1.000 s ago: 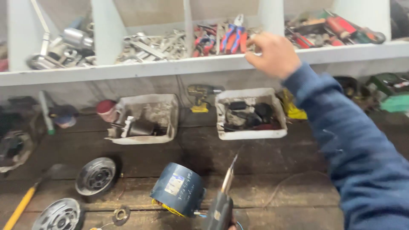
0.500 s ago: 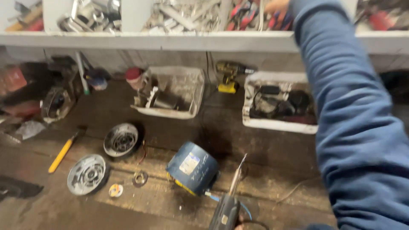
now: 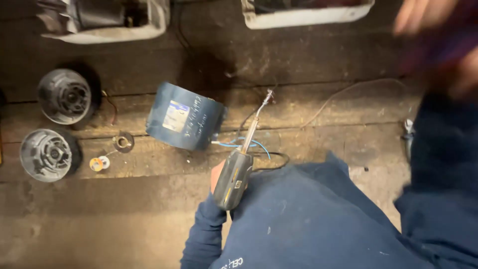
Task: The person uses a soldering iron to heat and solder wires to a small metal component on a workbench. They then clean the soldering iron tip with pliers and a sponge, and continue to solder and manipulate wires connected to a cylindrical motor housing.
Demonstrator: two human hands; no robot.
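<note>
Gripping a soldering iron (image 3: 238, 169) in our left hand (image 3: 217, 175), tip just beside the blue motor housing (image 3: 185, 116) on the wooden bench (image 3: 308, 55); right hand (image 3: 423, 20) blurred, grip unclear.

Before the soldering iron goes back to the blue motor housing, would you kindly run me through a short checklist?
1. Left hand has the soldering iron by its handle: ok.
2. Iron tip clear of the blue motor housing: ok, it points past its right side.
3. Blue wires beside the housing clear of the iron: cannot tell, the shaft crosses over them.
4. Right hand steady and ready: not ok, it is raised and blurred.
5. Right hand holds something: cannot tell.
6. Round metal covers out of the way: ok, at left.
</note>
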